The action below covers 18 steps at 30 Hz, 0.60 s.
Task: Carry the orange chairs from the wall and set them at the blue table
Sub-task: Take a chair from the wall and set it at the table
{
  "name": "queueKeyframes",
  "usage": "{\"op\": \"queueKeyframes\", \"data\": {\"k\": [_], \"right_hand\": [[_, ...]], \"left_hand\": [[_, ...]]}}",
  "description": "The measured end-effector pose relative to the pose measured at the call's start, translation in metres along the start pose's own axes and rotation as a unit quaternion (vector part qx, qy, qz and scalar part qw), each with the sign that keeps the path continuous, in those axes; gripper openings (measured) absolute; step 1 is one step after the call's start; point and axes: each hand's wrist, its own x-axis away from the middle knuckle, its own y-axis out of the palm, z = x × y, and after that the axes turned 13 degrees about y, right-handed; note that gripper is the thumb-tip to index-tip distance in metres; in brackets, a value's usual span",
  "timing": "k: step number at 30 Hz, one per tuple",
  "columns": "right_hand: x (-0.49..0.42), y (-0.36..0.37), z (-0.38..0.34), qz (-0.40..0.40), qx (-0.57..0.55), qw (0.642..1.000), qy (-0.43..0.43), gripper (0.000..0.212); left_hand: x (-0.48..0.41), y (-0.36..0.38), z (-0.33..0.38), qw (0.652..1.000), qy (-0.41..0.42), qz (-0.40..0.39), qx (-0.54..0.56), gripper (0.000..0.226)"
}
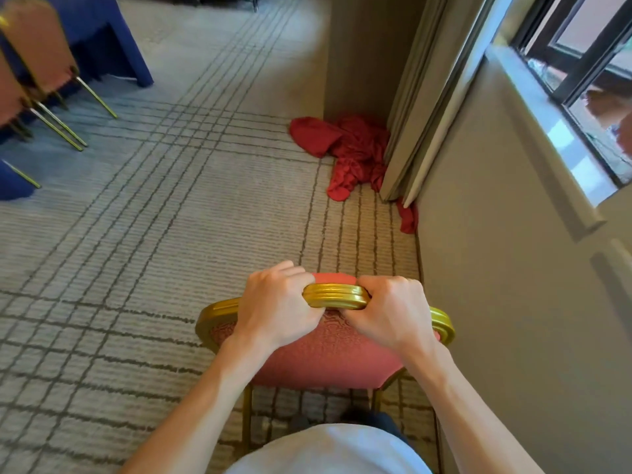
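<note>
An orange chair (pixel 325 350) with a gold frame stands right in front of me, close to the wall on the right. My left hand (pixel 277 306) and my right hand (pixel 390 309) both grip the gold top rail of its backrest, side by side. At the far upper left is the blue table (pixel 99 32) with its cloth hanging to the floor. Two more orange chairs (pixel 37 46) stand against that table, their gold legs on the carpet.
A heap of red cloth (pixel 352 148) lies on the carpet by the corner ahead. Folded beige panels (pixel 413 107) lean in that corner. The wall (pixel 506 302) and a window (pixel 588 80) run along the right. Striped carpet (pixel 171 200) stretches between me and the table.
</note>
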Motion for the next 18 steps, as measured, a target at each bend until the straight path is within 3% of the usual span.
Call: {"op": "queueKeyframes", "data": {"k": [7, 15, 18], "right_hand": [[-0.086, 0.026, 0.001, -0.003, -0.018, 0.999, -0.047, 0.033], [-0.219, 0.072, 0.003, -0.040, -0.028, 0.994, -0.098, 0.042], [-0.270, 0.084, -0.008, -0.051, -0.038, 0.989, -0.135, 0.042]], "left_hand": [[-0.052, 0.021, -0.055, 1.000, -0.017, 0.018, -0.017, 0.020], [-0.131, 0.045, -0.127, 0.994, -0.099, -0.030, -0.045, 0.034], [-0.157, 0.044, -0.154, 0.990, -0.131, -0.015, -0.050, 0.037]]}}
